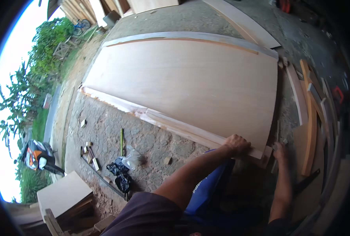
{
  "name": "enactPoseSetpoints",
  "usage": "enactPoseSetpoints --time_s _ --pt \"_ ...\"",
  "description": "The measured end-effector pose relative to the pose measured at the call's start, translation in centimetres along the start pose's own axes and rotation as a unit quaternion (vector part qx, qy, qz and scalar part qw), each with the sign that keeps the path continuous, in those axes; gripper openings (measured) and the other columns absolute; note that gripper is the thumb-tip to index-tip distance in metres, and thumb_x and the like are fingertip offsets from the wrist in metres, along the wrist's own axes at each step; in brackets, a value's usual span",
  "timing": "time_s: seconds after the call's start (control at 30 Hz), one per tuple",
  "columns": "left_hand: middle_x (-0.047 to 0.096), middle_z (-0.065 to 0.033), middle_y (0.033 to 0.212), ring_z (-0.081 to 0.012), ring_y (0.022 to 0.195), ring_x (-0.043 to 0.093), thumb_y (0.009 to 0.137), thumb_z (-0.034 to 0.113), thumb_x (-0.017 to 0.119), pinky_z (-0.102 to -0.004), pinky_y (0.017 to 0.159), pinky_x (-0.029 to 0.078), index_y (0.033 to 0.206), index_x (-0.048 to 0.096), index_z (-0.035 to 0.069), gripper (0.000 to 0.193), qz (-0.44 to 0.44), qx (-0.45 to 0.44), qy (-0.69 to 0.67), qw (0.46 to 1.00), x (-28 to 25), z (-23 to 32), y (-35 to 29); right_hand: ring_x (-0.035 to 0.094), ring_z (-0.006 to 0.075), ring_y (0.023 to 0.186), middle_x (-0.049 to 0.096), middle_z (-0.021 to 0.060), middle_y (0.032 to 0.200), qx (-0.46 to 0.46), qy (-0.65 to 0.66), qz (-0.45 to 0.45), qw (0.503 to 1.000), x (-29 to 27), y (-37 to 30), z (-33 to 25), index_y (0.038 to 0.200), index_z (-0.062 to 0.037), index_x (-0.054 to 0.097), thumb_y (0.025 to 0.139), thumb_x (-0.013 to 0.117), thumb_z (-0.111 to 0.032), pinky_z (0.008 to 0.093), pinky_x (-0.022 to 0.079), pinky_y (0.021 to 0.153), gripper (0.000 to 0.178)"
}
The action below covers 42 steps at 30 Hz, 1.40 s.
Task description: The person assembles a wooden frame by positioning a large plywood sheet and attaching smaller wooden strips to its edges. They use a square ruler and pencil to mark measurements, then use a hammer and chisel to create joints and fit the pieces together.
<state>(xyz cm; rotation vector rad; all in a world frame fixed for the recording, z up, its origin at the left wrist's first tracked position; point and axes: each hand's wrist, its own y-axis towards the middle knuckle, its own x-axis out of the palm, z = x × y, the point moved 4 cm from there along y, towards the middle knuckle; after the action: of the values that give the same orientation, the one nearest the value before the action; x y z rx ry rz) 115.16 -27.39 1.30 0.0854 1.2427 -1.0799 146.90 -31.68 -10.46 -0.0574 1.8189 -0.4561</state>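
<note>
A large pale plywood panel lies raised above the rough ground. A long wooden rail runs along its near edge. My left hand is closed over this rail close to its right end, with the fingers wrapped on the wood. Just right of the rail's end block, my right hand is closed, fingers bent. A thin upright strip shows above and below it; its kind is too blurred to tell.
Timber strips and a hand saw lie at the right. On the ground to the left are a black plastic bag, a clear bag, a green stick and small wood blocks. Plywood sheets are stacked lower left.
</note>
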Motion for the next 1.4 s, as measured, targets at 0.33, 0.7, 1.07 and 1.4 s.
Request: enactPoseSetpoints --time_s 0.33,0.7,1.07,1.4 --pt "0.075 -0.0093 0.104 -0.0286 0.104 0.071 0.091 0.032 0.061 -0.0415 0.087 0.057 0.105 0.076 0.017 0.025 0.066 -0.010 0.001 0.998 1.2 0.0 -1.0 0.062 0.0386 0.114 0.066 0.0212 0.121 -0.054 -0.190 -0.084 0.977 -0.5 2.2 -2.4 0.110 -0.0065 0.069 0.071 0.083 -0.029 0.0463 0.051 0.097 0.047" --pt "0.075 -0.0145 0.098 -0.0320 0.096 0.072 0.087 0.029 0.064 -0.0437 0.084 0.057 0.098 0.074 0.009 0.025 0.095 -0.002 -0.013 0.995 2.1 -0.8 -0.3 0.063 0.0366 0.117 0.067 0.0185 0.123 -0.043 -0.227 -0.091 0.969 3.0 5.2 0.8 0.113 -0.0083 0.069 0.071 0.082 -0.024 0.0457 0.051 0.099 0.048" --pt "0.073 -0.0144 0.107 -0.0323 0.103 0.071 0.091 0.030 0.063 -0.0444 0.088 0.057 0.112 0.071 0.012 0.029 0.057 0.002 -0.035 0.998 0.9 -0.1 -1.6 0.058 0.0288 0.125 0.058 0.0182 0.137 0.224 0.421 0.237 0.847 -8.1 3.6 6.5 0.143 0.0037 0.050 0.085 0.080 -0.026 0.0400 0.045 0.103 0.071" --pt "0.073 -0.0090 0.108 -0.0280 0.105 0.071 0.091 0.036 0.064 -0.0447 0.088 0.057 0.114 0.070 0.016 0.032 0.121 -0.031 -0.025 0.992 2.2 -1.2 0.2 0.060 0.0226 0.117 0.064 0.0081 0.125 -0.084 0.755 -0.007 0.650 -19.7 -5.7 -40.8 0.134 -0.0110 0.060 0.095 0.068 -0.040 0.0425 0.045 0.103 0.049"
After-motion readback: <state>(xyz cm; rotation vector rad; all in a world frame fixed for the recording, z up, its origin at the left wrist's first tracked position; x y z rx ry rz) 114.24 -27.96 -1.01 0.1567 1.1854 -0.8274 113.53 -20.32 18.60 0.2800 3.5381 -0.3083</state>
